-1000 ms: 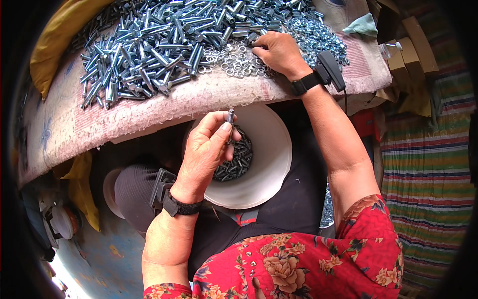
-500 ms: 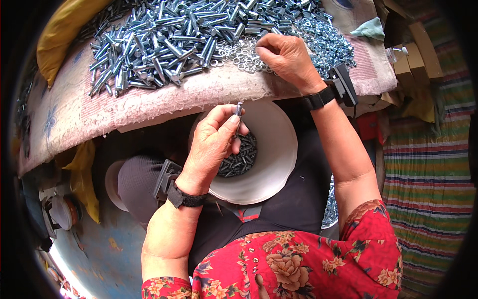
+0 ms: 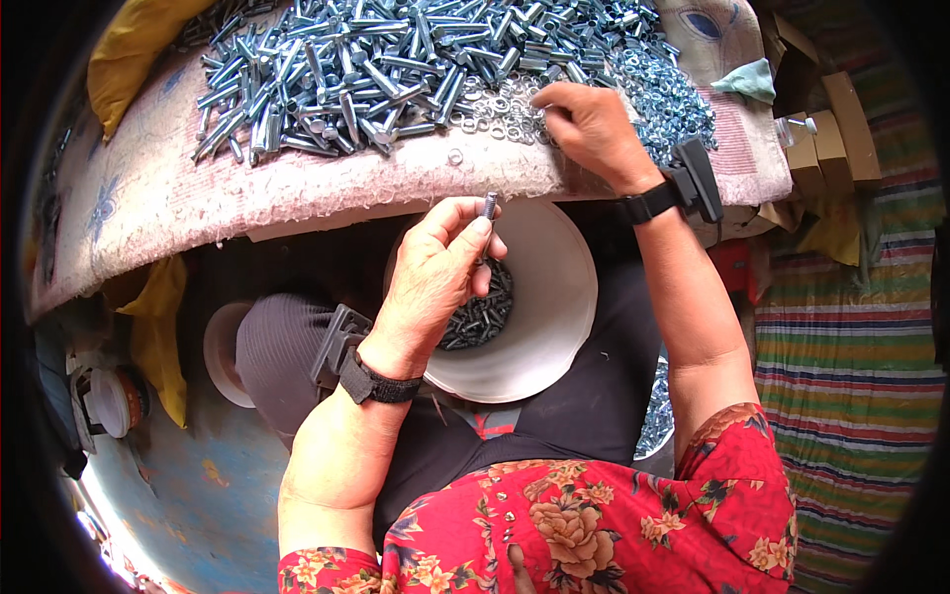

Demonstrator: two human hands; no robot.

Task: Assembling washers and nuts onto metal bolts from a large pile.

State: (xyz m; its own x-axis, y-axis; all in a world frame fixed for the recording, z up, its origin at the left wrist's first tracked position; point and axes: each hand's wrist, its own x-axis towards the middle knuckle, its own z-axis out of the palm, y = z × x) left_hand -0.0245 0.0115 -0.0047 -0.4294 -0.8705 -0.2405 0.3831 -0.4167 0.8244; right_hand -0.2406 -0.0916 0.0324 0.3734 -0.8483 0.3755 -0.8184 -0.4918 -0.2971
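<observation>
My left hand (image 3: pixel 440 259) is closed on a bolt (image 3: pixel 489 206), its threaded end pointing up between thumb and fingers, above a white bucket (image 3: pixel 554 297). Inside the bucket lie many dark bolts (image 3: pixel 482 319). My right hand (image 3: pixel 599 134) is on the table at the edge of a heap of flat ring washers (image 3: pixel 500 114). Its index finger reaches onto the washers, with the thumb bent apart below it; I see nothing held between them. Left of the washers lies a large pile of long shiny bolts (image 3: pixel 336 74). Small nuts (image 3: pixel 668 114) are heaped to the right.
A worn pink and white cloth (image 3: pixel 178 193) covers the table, with one loose washer (image 3: pixel 455 156) near its edge. A light-blue rag (image 3: pixel 748 81) and cardboard boxes (image 3: pixel 841 129) are at the right. Another container of metal parts (image 3: pixel 655 421) stands beside my right leg.
My right hand has shifted slightly right along the washers, and its thumb and index finger have parted. A lone washer now shows near the cloth's edge. My left hand still holds the bolt upright.
</observation>
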